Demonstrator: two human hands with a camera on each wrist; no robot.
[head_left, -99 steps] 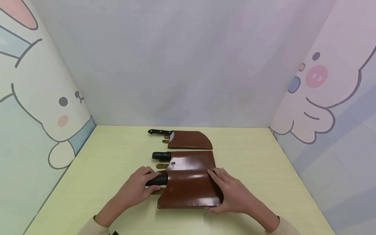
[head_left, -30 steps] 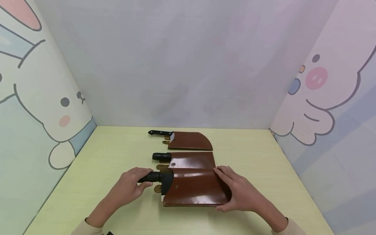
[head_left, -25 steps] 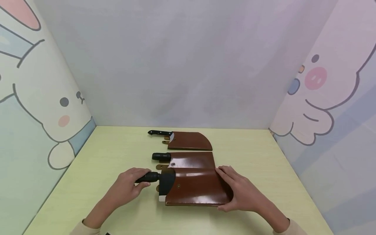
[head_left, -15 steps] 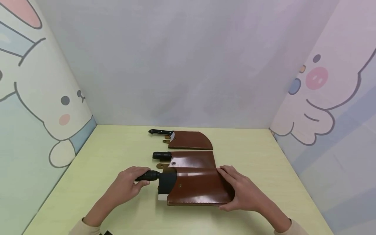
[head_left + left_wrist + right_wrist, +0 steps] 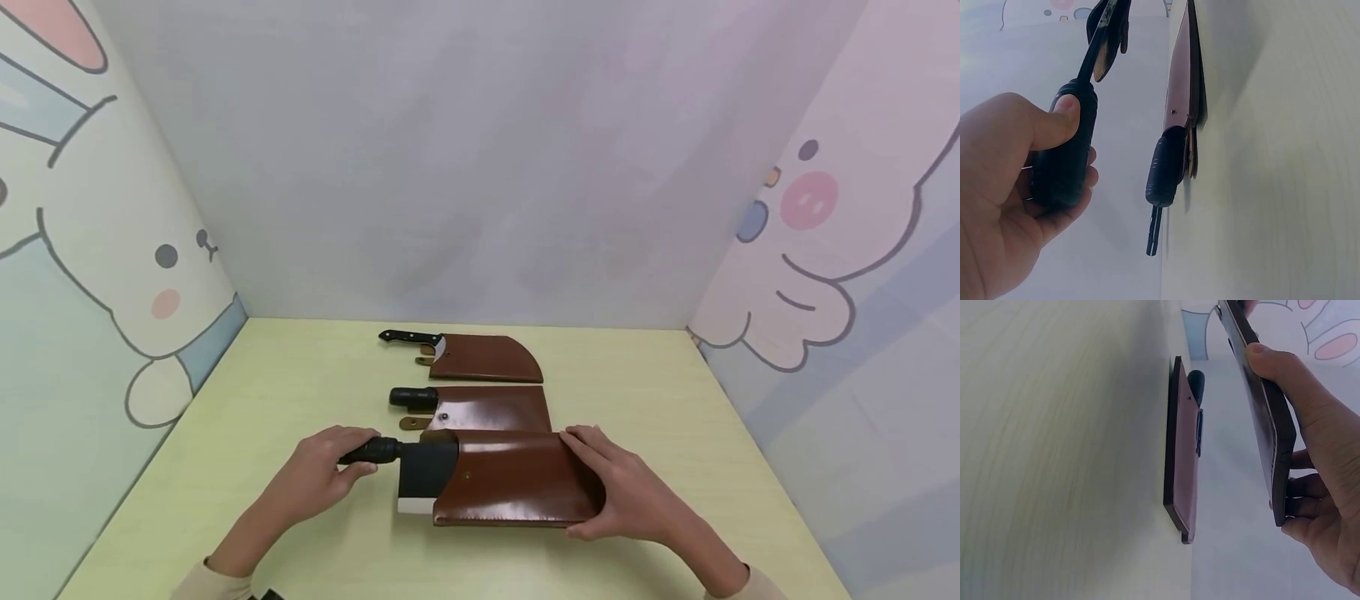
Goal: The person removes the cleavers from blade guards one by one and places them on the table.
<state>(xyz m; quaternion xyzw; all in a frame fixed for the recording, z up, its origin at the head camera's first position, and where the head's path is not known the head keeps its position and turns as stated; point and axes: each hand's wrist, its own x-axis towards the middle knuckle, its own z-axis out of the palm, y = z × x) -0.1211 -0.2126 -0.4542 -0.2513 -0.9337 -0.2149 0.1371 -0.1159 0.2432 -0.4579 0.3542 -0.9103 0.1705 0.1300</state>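
My left hand grips the black handle of a cleaver, fingers wrapped around it and thumb along its top in the left wrist view. The cleaver's dark blade with a pale lower edge is partly out of a glossy brown leather sheath; the rest of the blade is hidden inside. My right hand holds the sheath's far right end, thumb on the lower edge and fingers on the upper one. In both wrist views the sheath is raised off the table.
Just behind lies a second sheathed cleaver with a black handle and a strap. Farther back rests a third sheathed knife with a riveted black handle. The pale yellow table meets a grey back wall and cartoon-printed side walls.
The left hand has drawn the cleaver leftward, so more of its blade shows outside the sheath. The right hand and the sheath have shifted to the right.
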